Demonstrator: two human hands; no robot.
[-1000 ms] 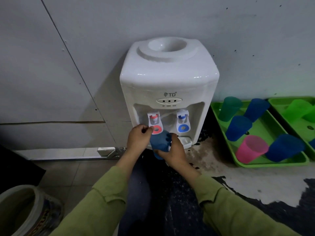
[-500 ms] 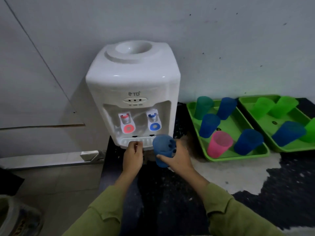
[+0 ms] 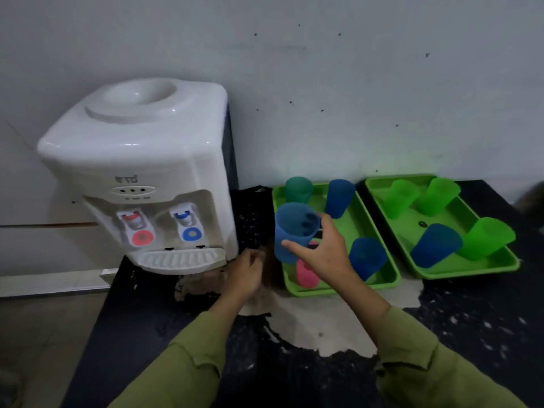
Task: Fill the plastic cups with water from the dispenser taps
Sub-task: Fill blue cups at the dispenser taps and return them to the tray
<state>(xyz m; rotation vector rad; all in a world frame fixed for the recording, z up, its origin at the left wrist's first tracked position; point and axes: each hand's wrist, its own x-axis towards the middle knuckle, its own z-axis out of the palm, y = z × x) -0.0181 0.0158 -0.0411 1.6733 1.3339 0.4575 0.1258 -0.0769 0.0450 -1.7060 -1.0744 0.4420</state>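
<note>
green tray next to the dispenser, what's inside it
A teal cup, a back blue cup, a front blue cup and a pink cup, the last mostly covered by the right hand and the held blue cup. More may hide behind them.

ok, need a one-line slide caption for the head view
Right hand holds a blue cup at the green tray beside the white dispenser; left hand hangs open, holding nothing.

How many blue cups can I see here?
4 blue cups: one gripped by the right hand; one at the left tray's back; one at its front right; one in the right tray. Another may hide behind the hand.
</note>
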